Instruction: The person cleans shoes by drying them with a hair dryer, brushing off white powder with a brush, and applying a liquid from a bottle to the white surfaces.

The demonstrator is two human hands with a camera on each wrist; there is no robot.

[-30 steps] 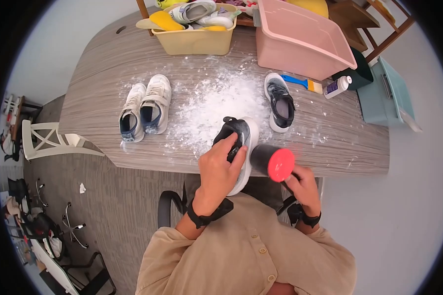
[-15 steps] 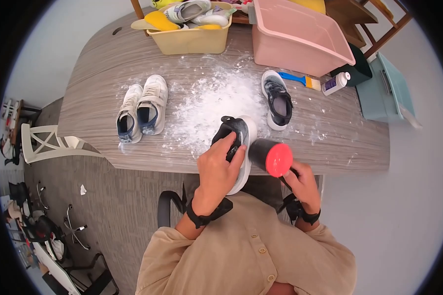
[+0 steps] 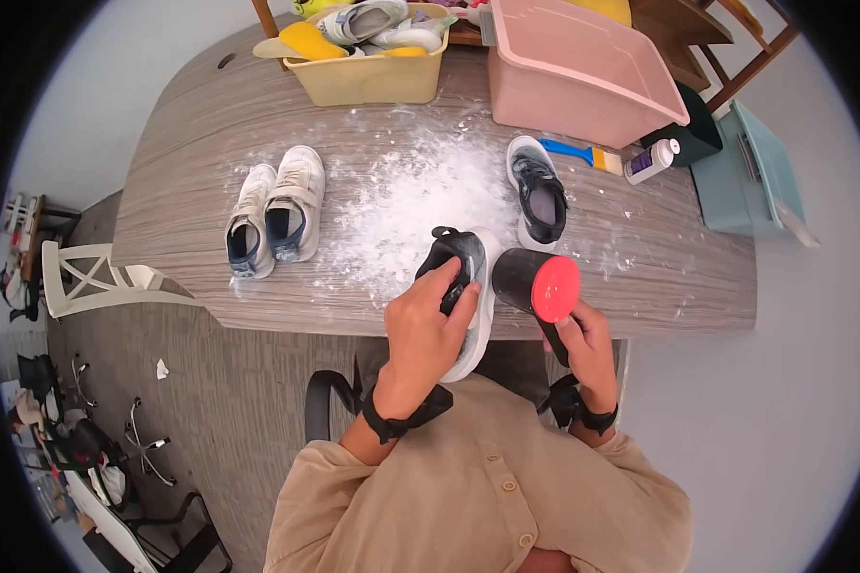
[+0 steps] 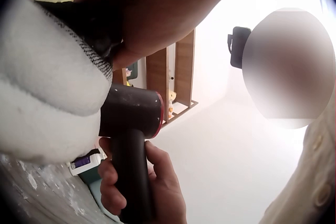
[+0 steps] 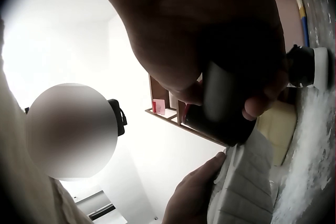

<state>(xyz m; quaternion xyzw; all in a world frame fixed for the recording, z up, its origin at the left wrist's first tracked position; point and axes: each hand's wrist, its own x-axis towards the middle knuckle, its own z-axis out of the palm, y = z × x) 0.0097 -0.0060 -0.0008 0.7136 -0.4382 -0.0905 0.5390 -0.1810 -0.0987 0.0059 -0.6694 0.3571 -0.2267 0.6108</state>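
Note:
The left hand (image 3: 425, 325) grips a black and white shoe (image 3: 488, 286) by its opening, fingers inside, at the table's front edge. In the right hand (image 3: 588, 353) is the handle of a black hair dryer (image 3: 521, 279) with a red round end; its barrel points at the shoe's side, very close to it. The left wrist view shows the fingers curled round the dryer's handle (image 4: 131, 176) and the shoe's white sole (image 4: 47, 108). The matching shoe (image 3: 542, 196) stands behind on the table, right of a patch of white powder (image 3: 430, 196).
A pair of white shoes (image 3: 296, 205) stands at left. Behind are a yellow bin (image 3: 373, 84) full of shoes and a pink bin (image 3: 573, 115). A blue-handled brush (image 3: 569, 150) and a white bottle (image 3: 652, 162) lie at right, near a light-blue box (image 3: 736, 191).
Between the frames the dryer has shifted back and forth beside the shoe, and it now sits slightly farther right and higher, its handle more upright. The left hand keeps its grip on the shoe.

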